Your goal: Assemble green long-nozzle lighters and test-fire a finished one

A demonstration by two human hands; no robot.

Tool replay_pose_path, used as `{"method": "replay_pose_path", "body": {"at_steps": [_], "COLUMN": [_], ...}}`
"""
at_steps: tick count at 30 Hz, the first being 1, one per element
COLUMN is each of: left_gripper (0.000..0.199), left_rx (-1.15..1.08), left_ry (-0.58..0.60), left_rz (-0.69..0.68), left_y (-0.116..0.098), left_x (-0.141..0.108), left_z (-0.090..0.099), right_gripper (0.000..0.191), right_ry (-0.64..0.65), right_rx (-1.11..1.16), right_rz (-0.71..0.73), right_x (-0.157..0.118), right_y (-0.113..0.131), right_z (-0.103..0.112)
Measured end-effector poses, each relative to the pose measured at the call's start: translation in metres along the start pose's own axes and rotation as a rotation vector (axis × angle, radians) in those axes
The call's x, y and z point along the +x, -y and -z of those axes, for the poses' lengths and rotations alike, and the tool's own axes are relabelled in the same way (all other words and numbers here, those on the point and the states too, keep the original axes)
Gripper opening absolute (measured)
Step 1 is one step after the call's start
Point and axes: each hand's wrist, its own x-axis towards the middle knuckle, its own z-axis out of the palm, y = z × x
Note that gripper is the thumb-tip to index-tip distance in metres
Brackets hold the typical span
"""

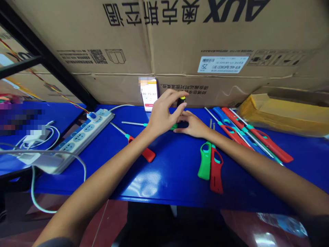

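Note:
Near the back of the blue table, my left hand (164,111) is closed with thumb and fingers round a black screwdriver handle with a yellow end (181,100). Just right of it and lower, my right hand (194,125) has its fingers bent round a green lighter (174,127), which lies mostly hidden under both hands. A red lighter (149,155) with a metal tube lies beneath my left forearm. Beside my right forearm are a green lighter (205,164) and a red lighter (216,171), side by side.
Several red and blue lighters (269,144) lie at the right, before an open yellow-taped box (288,109). A lit phone (149,96) leans on the big carton (123,87) behind. At the left are a power strip (83,137) and white cables (83,164).

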Motion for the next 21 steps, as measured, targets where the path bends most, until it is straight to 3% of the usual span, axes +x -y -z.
{"method": "replay_pose_path", "body": {"at_steps": [12, 18, 21], "left_gripper": [0.026, 0.022, 0.024], "left_rx": [-0.105, -0.275, -0.288], "left_ry": [-0.125, 0.052, 0.084], "left_rz": [0.139, 0.124, 0.113], "left_y": [0.004, 0.005, 0.008], "left_x": [0.002, 0.007, 0.009], "left_z": [-0.005, 0.005, 0.008], "right_gripper": [0.026, 0.022, 0.022], "right_ry": [-0.014, 0.005, -0.002], "right_rx": [-0.053, -0.051, -0.046], "right_rz": [-0.006, 0.012, 0.012], "right_x": [0.0, -0.001, -0.002], "right_y": [0.008, 0.012, 0.012], "right_z": [0.001, 0.003, 0.002]}}
